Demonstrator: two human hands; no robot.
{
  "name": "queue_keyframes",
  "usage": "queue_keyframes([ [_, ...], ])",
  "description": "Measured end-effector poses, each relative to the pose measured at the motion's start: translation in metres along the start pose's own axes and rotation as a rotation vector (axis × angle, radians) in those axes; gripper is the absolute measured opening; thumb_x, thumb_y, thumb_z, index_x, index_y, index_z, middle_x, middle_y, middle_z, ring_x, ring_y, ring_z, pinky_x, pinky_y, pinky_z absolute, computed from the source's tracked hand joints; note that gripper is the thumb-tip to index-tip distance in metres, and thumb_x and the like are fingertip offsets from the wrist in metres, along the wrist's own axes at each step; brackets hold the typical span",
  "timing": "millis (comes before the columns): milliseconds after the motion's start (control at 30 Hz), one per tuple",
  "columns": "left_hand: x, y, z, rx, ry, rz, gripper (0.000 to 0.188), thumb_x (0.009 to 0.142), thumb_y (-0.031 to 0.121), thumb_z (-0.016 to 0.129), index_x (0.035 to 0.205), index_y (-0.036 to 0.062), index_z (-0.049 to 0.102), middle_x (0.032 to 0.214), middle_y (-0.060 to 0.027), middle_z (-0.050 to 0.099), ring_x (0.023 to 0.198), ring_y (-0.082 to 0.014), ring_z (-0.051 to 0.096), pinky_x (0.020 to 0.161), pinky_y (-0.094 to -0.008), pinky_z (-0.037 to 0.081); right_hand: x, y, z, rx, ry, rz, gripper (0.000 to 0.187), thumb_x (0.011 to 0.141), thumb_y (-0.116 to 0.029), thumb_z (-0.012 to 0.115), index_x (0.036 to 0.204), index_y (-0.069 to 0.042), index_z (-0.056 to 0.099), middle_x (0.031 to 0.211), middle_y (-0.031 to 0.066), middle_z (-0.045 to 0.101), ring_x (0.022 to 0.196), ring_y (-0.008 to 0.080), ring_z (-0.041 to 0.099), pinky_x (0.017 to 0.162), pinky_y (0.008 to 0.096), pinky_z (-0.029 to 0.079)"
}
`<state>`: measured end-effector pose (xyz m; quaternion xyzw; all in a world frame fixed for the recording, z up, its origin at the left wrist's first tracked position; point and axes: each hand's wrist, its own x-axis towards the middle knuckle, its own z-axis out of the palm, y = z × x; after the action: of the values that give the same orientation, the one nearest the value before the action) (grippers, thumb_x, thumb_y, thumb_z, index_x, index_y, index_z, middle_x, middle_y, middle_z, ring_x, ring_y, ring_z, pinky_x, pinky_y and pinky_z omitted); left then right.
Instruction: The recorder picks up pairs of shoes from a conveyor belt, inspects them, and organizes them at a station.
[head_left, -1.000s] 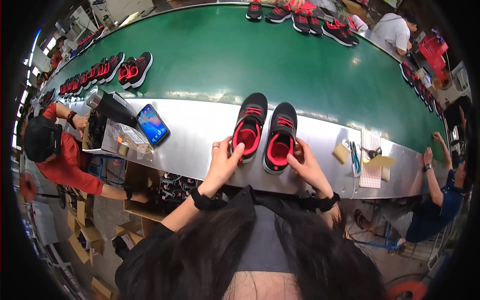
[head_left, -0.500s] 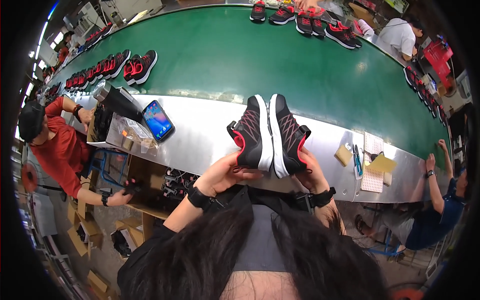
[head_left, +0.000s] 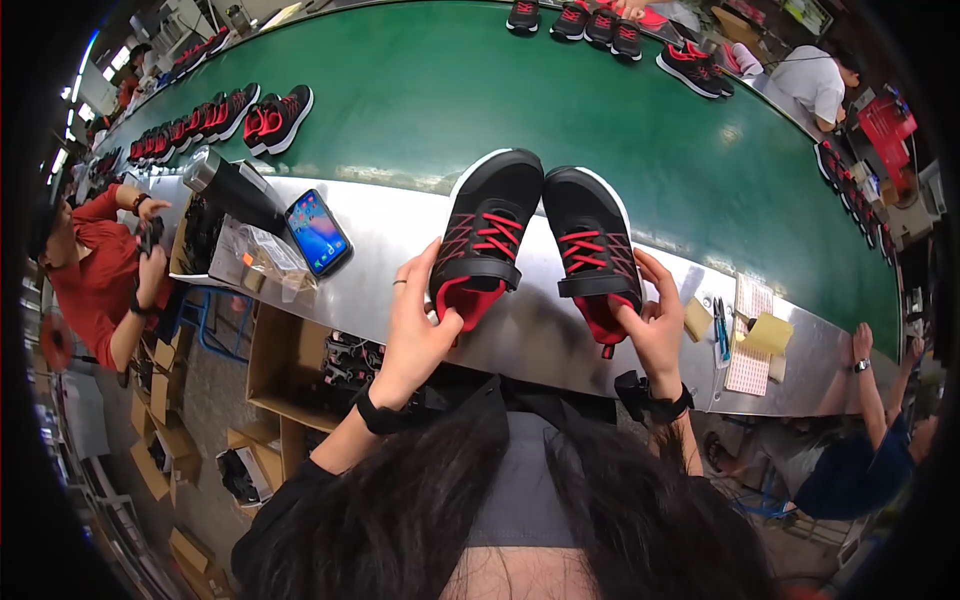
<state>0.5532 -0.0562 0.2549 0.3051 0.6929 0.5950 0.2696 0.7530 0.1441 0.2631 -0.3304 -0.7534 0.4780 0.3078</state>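
A pair of black sneakers with red laces, red lining and white soles is in my hands, toes pointing away from me. My left hand (head_left: 418, 318) grips the left sneaker (head_left: 497, 205) at its heel, thumb at the red opening and fingers along the outer side. My right hand (head_left: 658, 325) holds the right sneaker (head_left: 583, 215) the same way, thumb inside the collar. Their tops face up and the toes nearly touch. A black strap crosses each shoe above the opening. Both shoes are held over the metal ledge (head_left: 385, 225).
Beyond the ledge runs a green belt (head_left: 420, 90) carrying several sneakers (head_left: 280, 118). Left on the ledge are a phone (head_left: 318, 232) and dark tumbler (head_left: 232, 190); right, a sticker sheet (head_left: 748, 370) and blue-handled tool (head_left: 721, 330). Co-workers sit on both sides. An open carton (head_left: 275, 365) stands below.
The sneakers have turned from sole against sole to tops up, their heels now apart. My hands have shifted outward and up with them. The co-worker at left has raised both hands.
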Motion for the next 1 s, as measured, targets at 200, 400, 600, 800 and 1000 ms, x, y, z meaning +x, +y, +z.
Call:
queue_keyframes([
  [200, -0.015, -0.020, 0.008, 0.803, 0.174, 0.240, 0.072, 0.069, -0.004, 0.059, 0.137, 0.0085, 0.041, 0.130, -0.0202, 0.037, 0.120, -0.0385, 0.037, 0.103, -0.0428, 0.033, -0.014, 0.006, 0.015, -0.753, -0.045, -0.371, 0.061, 0.064, -0.018, 0.077, 0.122, -0.019, 0.058, 0.124, 0.0053, 0.055, 0.101, 0.0264, 0.057, 0.077, 0.0363, 0.052],
  [400, -0.015, -0.023, 0.012, 0.803, 0.159, 0.248, 0.075, 0.068, -0.005, 0.061, 0.137, 0.0098, 0.039, 0.129, -0.0210, 0.035, 0.117, -0.0407, 0.037, 0.102, -0.0446, 0.034, -0.012, 0.004, 0.018, -0.755, -0.037, -0.344, 0.061, 0.064, -0.018, 0.076, 0.123, -0.019, 0.058, 0.123, 0.0046, 0.056, 0.100, 0.0259, 0.058, 0.075, 0.0360, 0.052],
  [600, -0.006, -0.018, 0.002, 0.723, 0.146, 0.233, 0.073, 0.068, 0.000, 0.065, 0.136, 0.0082, 0.040, 0.126, -0.0204, 0.038, 0.116, -0.0376, 0.040, 0.101, -0.0422, 0.035, 0.000, 0.013, 0.020, -0.578, -0.008, -0.373, 0.059, 0.066, -0.018, 0.076, 0.123, -0.018, 0.058, 0.113, 0.0085, 0.062, 0.092, 0.0265, 0.063, 0.075, 0.0374, 0.052],
  [800, 0.006, 0.011, -0.006, -0.620, -0.128, -0.415, 0.063, 0.088, 0.022, 0.064, 0.140, 0.0017, 0.033, 0.120, -0.0126, 0.046, 0.112, -0.0200, 0.049, 0.091, -0.0316, 0.044, 0.003, 0.009, 0.029, 0.778, -0.266, 0.484, 0.049, 0.093, -0.029, 0.056, 0.130, 0.003, 0.048, 0.117, 0.0193, 0.058, 0.080, 0.0154, 0.065, 0.049, 0.0201, 0.049],
  [1000, 0.002, -0.003, -0.001, -0.234, -0.132, -0.172, 0.062, 0.091, 0.019, 0.058, 0.143, 0.0012, 0.029, 0.135, -0.0158, 0.041, 0.126, -0.0249, 0.042, 0.101, -0.0396, 0.037, 0.001, 0.001, 0.038, 0.474, -0.249, 0.394, 0.043, 0.093, -0.023, 0.055, 0.127, 0.003, 0.052, 0.119, 0.0155, 0.060, 0.082, 0.0175, 0.066, 0.050, 0.0214, 0.049],
])
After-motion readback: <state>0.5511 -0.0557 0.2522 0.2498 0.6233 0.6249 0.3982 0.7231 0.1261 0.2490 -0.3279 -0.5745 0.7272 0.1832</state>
